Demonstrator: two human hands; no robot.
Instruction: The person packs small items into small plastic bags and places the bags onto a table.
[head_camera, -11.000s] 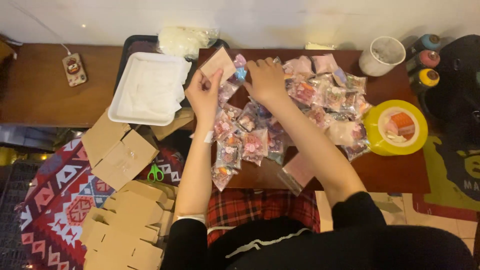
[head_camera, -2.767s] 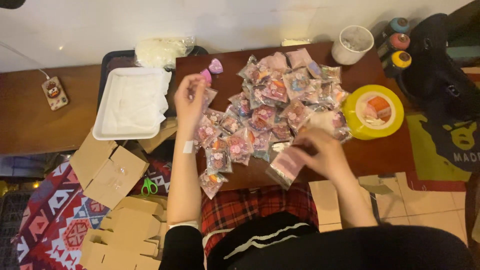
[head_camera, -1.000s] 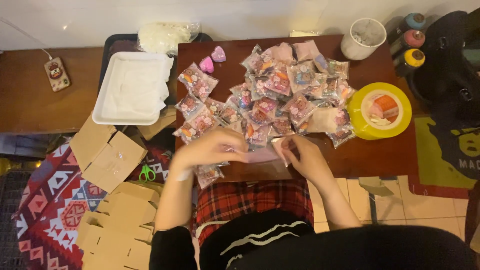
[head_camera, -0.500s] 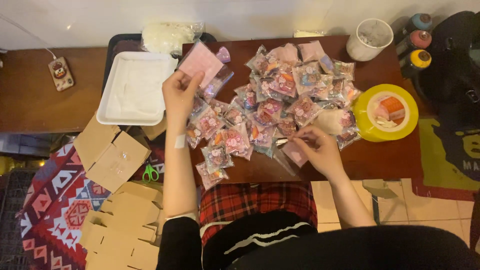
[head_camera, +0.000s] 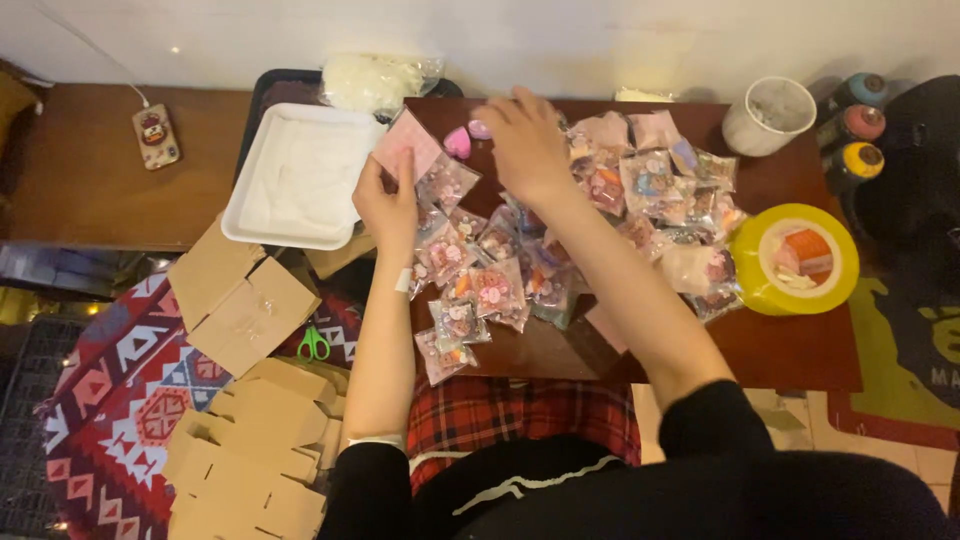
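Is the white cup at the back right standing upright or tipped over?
Upright: the white cup shows its round open rim facing the camera, base on the table.

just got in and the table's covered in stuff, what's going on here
A person sits at a dark wooden table strewn with small clear packets of pink trinkets. The left hand holds up a flat pink bag near a white tray. The right hand reaches to two small pink pieces at the table's far edge. Folded cardboard boxes lie on the floor.
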